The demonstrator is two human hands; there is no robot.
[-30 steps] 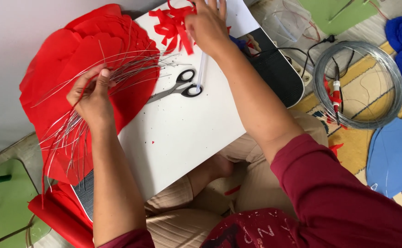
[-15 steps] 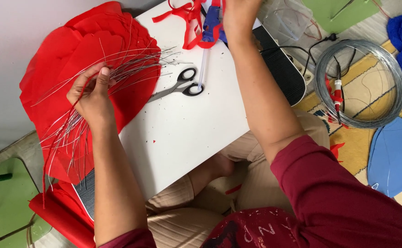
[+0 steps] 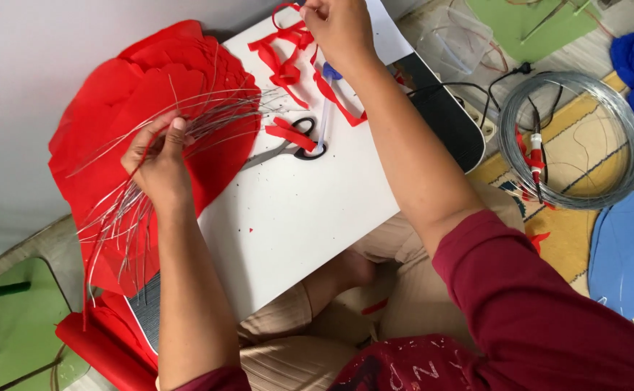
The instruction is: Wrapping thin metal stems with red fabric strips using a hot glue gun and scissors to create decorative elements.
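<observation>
My left hand (image 3: 159, 163) grips a bundle of thin silver wires (image 3: 125, 206) that fan out over a large red paper flower (image 3: 121, 108). At the far edge of the white board (image 3: 302, 210) my right hand (image 3: 337, 29) pinches the end of a red paper strip (image 3: 331, 90); what else it holds I cannot tell. More curled red strips (image 3: 281, 54) lie beside it. Black-handled scissors (image 3: 288, 145) lie on the board with a red scrap (image 3: 289, 133) over them. A pen with a blue cap (image 3: 326, 108) lies next to the scissors.
A coil of silver wire (image 3: 570, 137) with red-handled pliers (image 3: 536, 156) lies on the patterned mat at right. Blue foam sheets (image 3: 628, 253) sit at the right edge, green foam (image 3: 13, 318) at lower left. A dark device with cables (image 3: 440, 108) lies behind the board.
My right hand pulled the red strips toward the board's far edge; scraps dropped onto the scissors, and the pen now lies bare on the board. The left hand kept its hold on the wires.
</observation>
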